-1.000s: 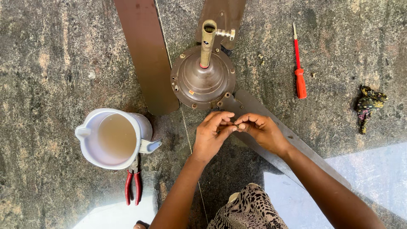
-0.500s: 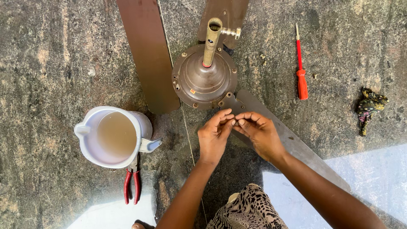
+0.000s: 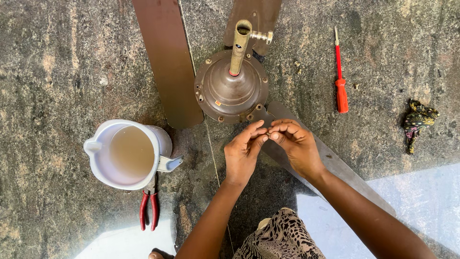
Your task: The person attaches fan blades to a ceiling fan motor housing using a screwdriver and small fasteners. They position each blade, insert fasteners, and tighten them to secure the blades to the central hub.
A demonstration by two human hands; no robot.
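Observation:
A brown ceiling fan motor (image 3: 232, 88) with a brass rod (image 3: 239, 47) standing up from it lies on the stone floor. Three brown blades spread from it: one to the upper left (image 3: 167, 57), one at the top (image 3: 251, 14), one to the lower right (image 3: 335, 165). My left hand (image 3: 244, 151) and my right hand (image 3: 294, 144) meet fingertip to fingertip just below the motor, over the root of the lower right blade. The fingertips pinch together; whatever small thing lies between them is hidden.
A white jug (image 3: 127, 153) of cloudy water stands at the left, with red-handled pliers (image 3: 148, 208) below it. A red screwdriver (image 3: 340, 79) lies at the upper right. A crumpled patterned cloth (image 3: 416, 122) sits at the far right.
Both hands have stayed together below the motor, with the fingers shifting slightly against each other. Nothing else has moved.

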